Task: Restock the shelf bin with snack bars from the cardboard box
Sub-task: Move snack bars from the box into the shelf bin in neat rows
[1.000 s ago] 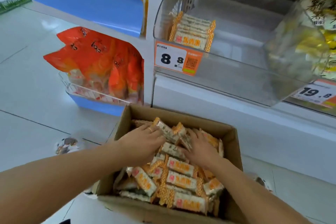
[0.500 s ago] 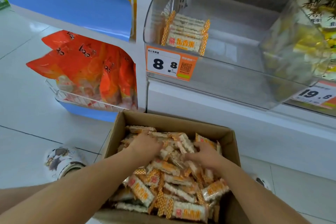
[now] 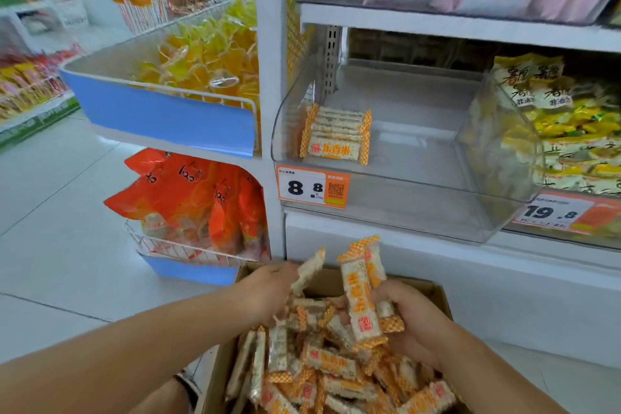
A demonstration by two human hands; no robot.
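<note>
Both hands are now coming up out of the box [image 3: 437, 292] with bars; a second ago they were buried palm-down in the pile, sorting.

Left hand [image 3: 265, 292] is clenching a small bunch of bars, one sticking up past its knuckles [image 3: 307, 270]. Exact count is unclear, with the fingers hidden behind the back of the hand.

Right hand [image 3: 408, 316] is grasping a thicker bunch [image 3: 361, 302], ends pointing up and slightly towards the left hand. The front bar is label-out, with at least one more behind it.

The rest of the bars [image 3: 331, 360] are lying loose in the box below and between the two hands, so plenty of stock is left.

The bin [image 3: 386, 212] is sitting above and ahead of the hands, a little to the right of the right hand and well apart from both. It is holding only one short stack [image 3: 336, 134] against its left wall; the rest of its floor is bare.

The view is also tilting up: the bin and the upper shelf are now in full sight, so attention looks to be shifting to the drop-off.

My read: gathering is done for this handful and the lift-and-carry is starting. Restock is barely begun.

Next call: carry both bunches over the bin's front lip and lay them down beside the stack.

Risk: the grip looks loose and the wrappers slick, so a bar could slide out on the way up.
</note>
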